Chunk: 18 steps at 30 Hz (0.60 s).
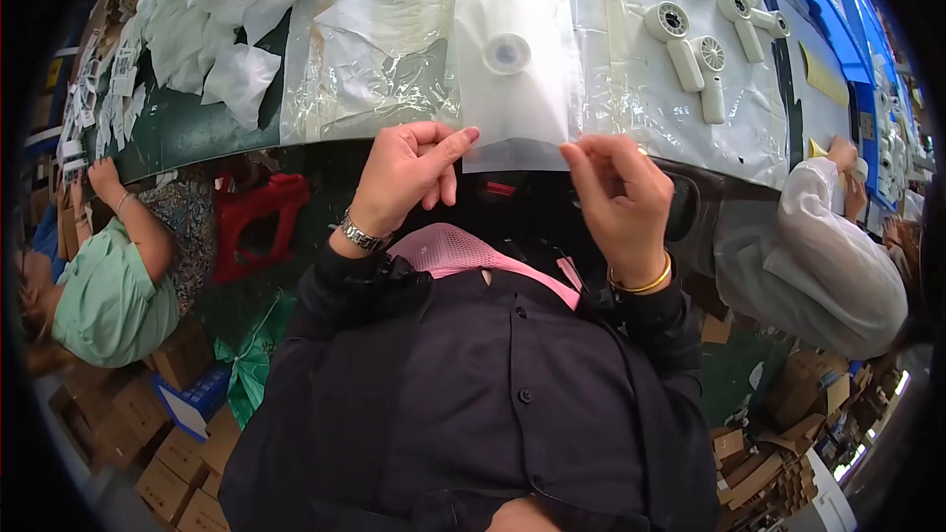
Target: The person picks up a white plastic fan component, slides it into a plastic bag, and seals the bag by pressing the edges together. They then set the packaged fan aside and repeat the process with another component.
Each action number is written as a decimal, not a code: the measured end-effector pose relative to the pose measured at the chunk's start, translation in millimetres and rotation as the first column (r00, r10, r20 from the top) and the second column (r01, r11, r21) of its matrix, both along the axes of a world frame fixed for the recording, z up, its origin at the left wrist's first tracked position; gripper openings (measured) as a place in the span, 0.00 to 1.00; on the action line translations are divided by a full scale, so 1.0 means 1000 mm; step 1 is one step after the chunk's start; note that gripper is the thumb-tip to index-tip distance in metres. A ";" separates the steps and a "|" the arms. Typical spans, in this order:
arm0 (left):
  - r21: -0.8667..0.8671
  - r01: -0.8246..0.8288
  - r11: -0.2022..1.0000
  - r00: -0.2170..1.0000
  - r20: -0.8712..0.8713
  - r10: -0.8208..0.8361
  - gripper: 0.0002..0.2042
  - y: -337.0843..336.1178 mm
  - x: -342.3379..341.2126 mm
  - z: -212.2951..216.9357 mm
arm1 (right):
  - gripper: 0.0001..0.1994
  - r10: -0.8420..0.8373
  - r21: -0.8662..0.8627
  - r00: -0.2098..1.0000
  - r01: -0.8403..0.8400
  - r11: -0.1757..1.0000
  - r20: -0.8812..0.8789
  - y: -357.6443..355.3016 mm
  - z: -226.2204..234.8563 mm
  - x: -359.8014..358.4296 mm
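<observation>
Head view gives us one translucent pouch (537, 89), its near end overhanging the table (202, 136), one white fan (506, 53) showing inside. Our two hands are apart — left hand (406, 172) pinching the pouch's left edge, right hand (623, 195) its right — probably to hold that end taut. Rightward we count at least six loose fans (712, 94), perhaps kept within reach; leftward, crumpled white sheets (241, 79) overlap too much to count.

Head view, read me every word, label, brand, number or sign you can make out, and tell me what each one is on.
None can be read with certainty.
White labels at the table's left end: print too small and blurred to read.
Cardboard boxes at lower left: any markings are too small to read.
Frosted bag: no print that I can make out.
</observation>
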<state>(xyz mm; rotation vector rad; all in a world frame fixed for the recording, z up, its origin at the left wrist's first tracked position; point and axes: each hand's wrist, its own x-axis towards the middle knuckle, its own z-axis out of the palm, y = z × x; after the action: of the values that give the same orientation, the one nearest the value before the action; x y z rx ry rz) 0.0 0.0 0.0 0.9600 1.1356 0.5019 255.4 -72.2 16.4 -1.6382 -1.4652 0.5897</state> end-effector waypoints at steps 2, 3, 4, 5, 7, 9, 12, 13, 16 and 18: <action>0.036 -0.017 0.999 0.999 0.030 0.016 0.14 -0.002 0.000 -0.003 | 0.02 0.141 0.086 0.986 -0.149 0.985 0.088 0.010 0.011 -0.012; 0.054 -0.026 0.998 0.999 0.044 0.024 0.13 -0.003 0.000 -0.004 | 0.04 0.207 0.124 0.969 -0.224 0.967 0.135 0.014 0.011 -0.018; 0.055 -0.028 0.998 0.999 0.042 0.026 0.13 -0.003 -0.001 -0.004 | 0.04 0.209 0.126 0.969 -0.226 0.966 0.133 0.017 0.009 -0.024; 0.059 -0.037 0.998 0.998 0.052 0.034 0.13 -0.004 -0.001 -0.004 | 0.04 0.247 0.133 0.958 -0.266 0.955 0.145 0.020 0.007 -0.029; 0.067 -0.055 0.996 0.996 0.071 0.050 0.13 -0.005 -0.002 -0.004 | 0.06 0.322 0.144 0.932 -0.346 0.927 0.169 0.024 0.001 -0.037; 0.061 -0.052 0.997 0.996 0.082 0.047 0.13 -0.005 -0.002 -0.003 | 0.06 0.328 0.134 0.930 -0.351 0.927 0.167 0.026 -0.004 -0.044; 0.050 -0.048 0.998 0.993 0.107 0.043 0.13 -0.006 -0.002 -0.004 | 0.07 0.343 0.115 0.924 -0.363 0.925 0.167 0.028 -0.008 -0.049; 0.053 -0.040 0.998 0.994 0.107 0.035 0.14 -0.006 -0.002 -0.005 | 0.08 0.349 0.091 0.924 -0.365 0.927 0.156 0.028 -0.008 -0.050; 0.059 -0.025 0.998 0.994 0.107 0.018 0.14 -0.006 -0.002 -0.005 | 0.08 0.359 0.042 0.923 -0.367 0.929 0.135 0.028 -0.008 -0.051; 0.065 -0.015 0.998 0.994 0.111 0.007 0.14 -0.006 -0.001 -0.006 | 0.08 0.362 0.038 0.922 -0.371 0.928 0.137 0.028 -0.009 -0.051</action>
<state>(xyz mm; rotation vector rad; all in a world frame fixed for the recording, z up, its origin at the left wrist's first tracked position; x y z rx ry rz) -1.4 -6.0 -6.1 0.9713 1.0305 0.5971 203.9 -43.8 7.6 -1.3795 -1.8884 0.6439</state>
